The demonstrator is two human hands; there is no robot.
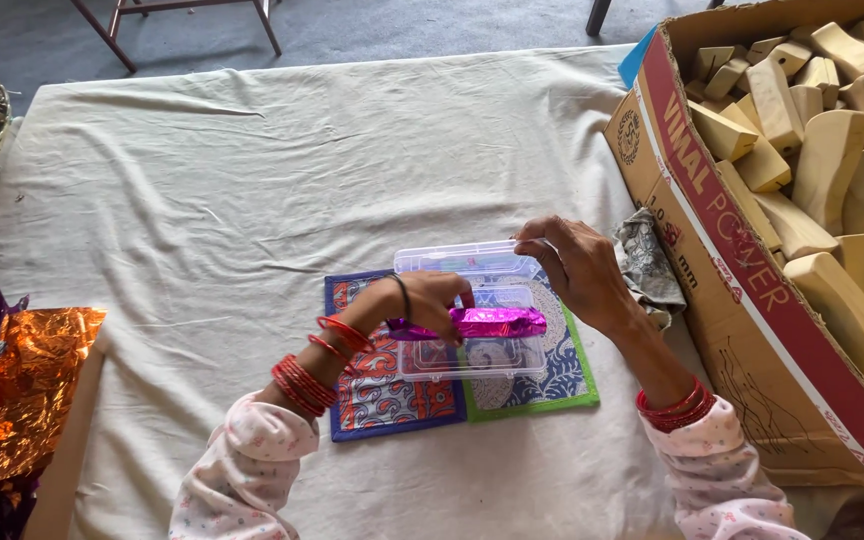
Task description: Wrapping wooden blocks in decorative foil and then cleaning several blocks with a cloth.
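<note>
A clear plastic box (472, 352) lies open on two patterned cloth mats (392, 395), one blue-edged and one green-edged. My left hand (427, 305) grips a long piece wrapped in shiny magenta foil (487, 322) and holds it lying across the box. My right hand (577, 268) pinches the edge of the box's raised clear lid (462, 259) at its right end. Both wrists carry red bangles.
A large cardboard carton (712, 250) full of several pale wooden blocks (832, 160) stands at the right. A crumpled patterned cloth (649, 262) lies beside it. Orange and purple foil sheets (22, 385) sit at the left edge. A cream cloth (252, 180) covers the table.
</note>
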